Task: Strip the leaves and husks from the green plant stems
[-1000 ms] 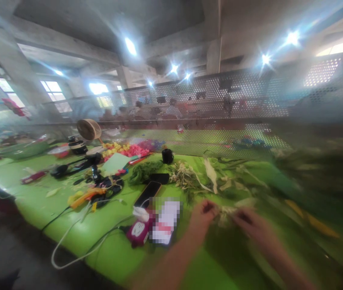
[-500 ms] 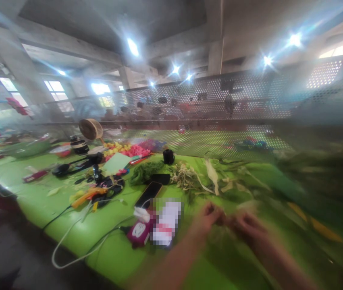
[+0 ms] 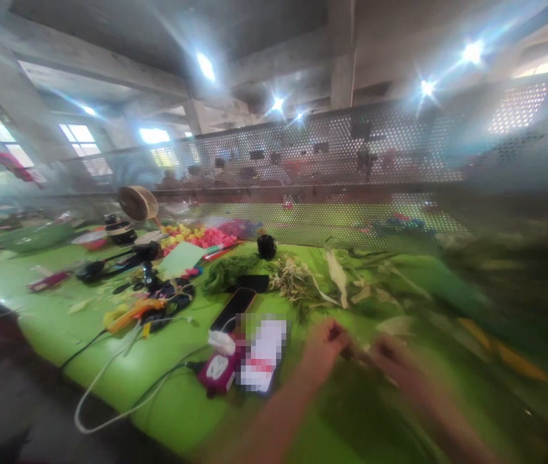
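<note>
My left hand (image 3: 326, 347) is closed in a pinch above the green tabletop (image 3: 235, 419). Close to its right, my right hand (image 3: 393, 358) also has its fingers pressed together, blurred. Whatever lies between the fingertips is too small and smeared to name. Just behind my hands are a pale dried husk-like leaf (image 3: 338, 277) and a bunch of beige dried strips (image 3: 294, 280). Left of my left forearm lies a phone with a lit, pixelated screen (image 3: 263, 354), beside a magenta tissue pack (image 3: 219, 368).
A dark phone (image 3: 235, 309), green fibre tangle (image 3: 228, 272) and black cup (image 3: 266, 247) stand farther back. Leftward are an orange-handled tool (image 3: 137, 312), a white cable (image 3: 94, 386), pink and yellow pieces (image 3: 201, 238) and a fan (image 3: 137, 203). A perforated screen (image 3: 312, 161) borders the back.
The view has shifted slightly, so the table's things sit a little farther left. My hands have moved slightly apart, both still pinched.
</note>
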`<action>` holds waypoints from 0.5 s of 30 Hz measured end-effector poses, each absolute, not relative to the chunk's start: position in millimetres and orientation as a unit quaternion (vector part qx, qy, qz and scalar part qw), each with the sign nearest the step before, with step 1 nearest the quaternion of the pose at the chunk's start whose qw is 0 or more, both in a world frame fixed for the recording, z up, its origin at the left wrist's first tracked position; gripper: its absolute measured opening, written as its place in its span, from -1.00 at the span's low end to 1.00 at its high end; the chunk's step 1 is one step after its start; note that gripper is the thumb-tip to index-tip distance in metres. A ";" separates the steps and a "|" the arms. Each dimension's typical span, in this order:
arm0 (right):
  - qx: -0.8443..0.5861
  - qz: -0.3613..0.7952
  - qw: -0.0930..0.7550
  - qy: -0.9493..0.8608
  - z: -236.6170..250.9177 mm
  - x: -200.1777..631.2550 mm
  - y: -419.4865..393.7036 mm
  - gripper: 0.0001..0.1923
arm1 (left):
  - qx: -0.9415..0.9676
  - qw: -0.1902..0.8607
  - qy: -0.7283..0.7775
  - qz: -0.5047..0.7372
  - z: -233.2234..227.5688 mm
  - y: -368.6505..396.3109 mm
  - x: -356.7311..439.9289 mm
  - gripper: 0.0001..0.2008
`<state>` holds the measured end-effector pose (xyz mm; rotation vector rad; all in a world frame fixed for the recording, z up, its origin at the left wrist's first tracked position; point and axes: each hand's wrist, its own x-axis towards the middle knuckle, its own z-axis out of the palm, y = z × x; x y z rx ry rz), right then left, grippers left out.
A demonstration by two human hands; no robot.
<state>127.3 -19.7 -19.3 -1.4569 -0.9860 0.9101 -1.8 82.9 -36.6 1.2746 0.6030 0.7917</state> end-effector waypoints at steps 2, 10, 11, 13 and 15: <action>-0.628 0.362 0.532 -0.437 -19.3 129.8 -20.5 -0.68 | 0.582 0.685 0.271 0.343 -39.0 83.1 0.2 -0.72; -0.621 0.232 0.533 -0.525 -14.7 136.0 -22.2 -0.77 | 0.576 0.700 0.258 0.334 -44.1 78.1 7.3 -0.70; -0.621 0.228 0.531 -0.529 -14.5 137.1 -21.9 -0.78 | 0.583 0.700 0.249 0.330 -43.3 77.3 6.7 -0.71; -0.625 0.218 0.532 -0.528 -14.8 139.3 -21.2 -0.79 | 0.601 0.700 0.229 0.311 -41.4 75.7 5.1 -0.73; -0.627 0.206 0.540 -0.522 -15.9 140.6 -20.8 -0.79 | 0.628 0.690 0.217 0.287 -39.5 74.1 3.6 -0.75</action>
